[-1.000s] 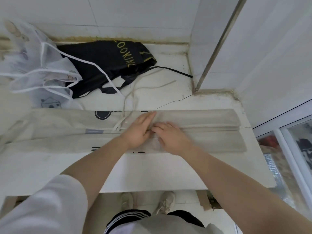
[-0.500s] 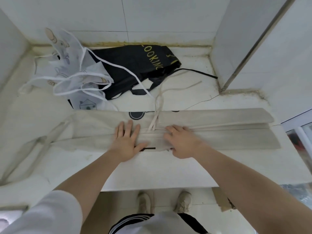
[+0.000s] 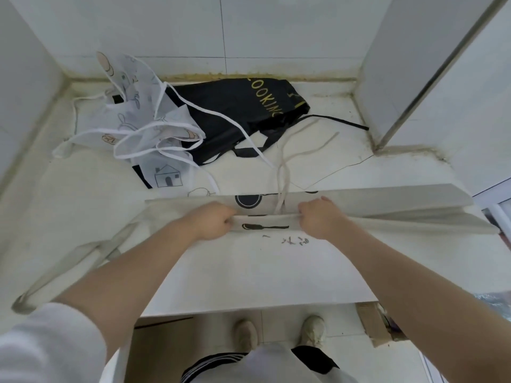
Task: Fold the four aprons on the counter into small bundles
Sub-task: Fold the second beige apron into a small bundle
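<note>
Beige apron [image 3: 373, 214] lies folded in a long strip across front of white counter [image 3: 249, 272], black pan prints showing. Left hand [image 3: 210, 222] and right hand [image 3: 318, 217] both curl fingers around its near folded edge, gripping cloth. Beige ties [image 3: 284, 172] trail back. Behind: black apron [image 3: 237, 111] with yellow lettering, white printed apron [image 3: 138, 117] bunched beside it. White tiled walls [image 3: 276, 29] enclose counter.
</note>
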A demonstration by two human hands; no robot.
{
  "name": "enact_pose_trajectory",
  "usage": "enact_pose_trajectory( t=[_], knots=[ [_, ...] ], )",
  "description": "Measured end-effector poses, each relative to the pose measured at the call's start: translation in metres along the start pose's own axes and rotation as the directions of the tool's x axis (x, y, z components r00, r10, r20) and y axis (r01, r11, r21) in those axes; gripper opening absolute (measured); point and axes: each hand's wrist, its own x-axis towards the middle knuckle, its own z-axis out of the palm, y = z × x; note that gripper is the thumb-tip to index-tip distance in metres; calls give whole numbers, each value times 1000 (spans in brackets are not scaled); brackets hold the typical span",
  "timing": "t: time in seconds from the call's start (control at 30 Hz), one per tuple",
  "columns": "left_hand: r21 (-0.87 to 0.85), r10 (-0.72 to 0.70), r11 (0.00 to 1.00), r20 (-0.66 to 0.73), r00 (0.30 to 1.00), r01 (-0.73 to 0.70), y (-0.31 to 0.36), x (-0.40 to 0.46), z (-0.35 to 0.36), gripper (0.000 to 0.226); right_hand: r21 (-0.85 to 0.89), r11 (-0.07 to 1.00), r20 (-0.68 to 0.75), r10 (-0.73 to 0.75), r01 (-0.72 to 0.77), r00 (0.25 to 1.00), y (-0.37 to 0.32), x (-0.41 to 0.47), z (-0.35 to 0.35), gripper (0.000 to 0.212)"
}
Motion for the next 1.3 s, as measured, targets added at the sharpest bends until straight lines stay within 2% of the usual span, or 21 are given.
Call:
enact_pose_trajectory(
  t=[0.07, 0.17, 0.3, 0.43, 0.63, 0.7, 0.8, 0.87, 0.93, 1.0, 1.07, 1.17, 1.3],
  knots=[
    [15, -64, 998, 7, 998, 64, -6, 3, -11, 17, 45, 998, 49, 29, -32, 998, -2, 11, -8, 30],
    [-21, -114, 993, 33, 993, 115, -15, 6, -17, 31, 112, 993, 116, 13, -26, 993, 0, 31, -9, 30],
    [-14, -122, 992, -33, 992, 122, -31, 10, -18, 36, 121, 991, 63, 57, -65, 996, -1, 42, -8, 15],
    [47, -132, 990, -80, 988, 136, -54, 6, -20, 40, 48, 993, -30, 107, -106, 994, -6, 47, -12, 29],
    [269, -95, 953, -173, 980, 140, -66, 12, -31, 49, 67, 983, -47, 173, -170, 984, -8, 61, -10, 27],
    [255, -78, 960, -157, 985, 116, -68, 16, -31, 50, 84, 978, -71, 197, -191, 978, -7, 63, -5, 26],
    [111, -126, 984, -96, 987, 137, -75, 13, -33, 44, 118, 966, -79, 241, -231, 967, -6, 66, 0, 30],
    [99, -131, 985, -78, 988, 138, -85, 5, -33, 41, 140, 955, -64, 274, -263, 960, -8, 69, 0, 32],
    [153, -144, 977, -55, 988, 151, -92, 1, -35, 44, 168, 940, -44, 307, -296, 951, -10, 68, 0, 33],
    [286, -152, 946, -17, 988, 150, -94, 6, -38, 48, 185, 933, -45, 321, -308, 946, -12, 68, 1, 32],
    [420, -90, 905, 16, 996, 75, -92, 12, -39, 50, 182, 935, -37, 316, -305, 948, -13, 67, 1, 32],
    [440, 11, 897, 62, 998, -37, -96, 12, -42, 49, 156, 936, -8, 322, -317, 947, -14, 67, -1, 36],
    [449, -87, 892, 87, 992, 38, -113, 4, -48, 56, 146, 932, -15, 338, -332, 941, -17, 66, -1, 38]
  ],
)
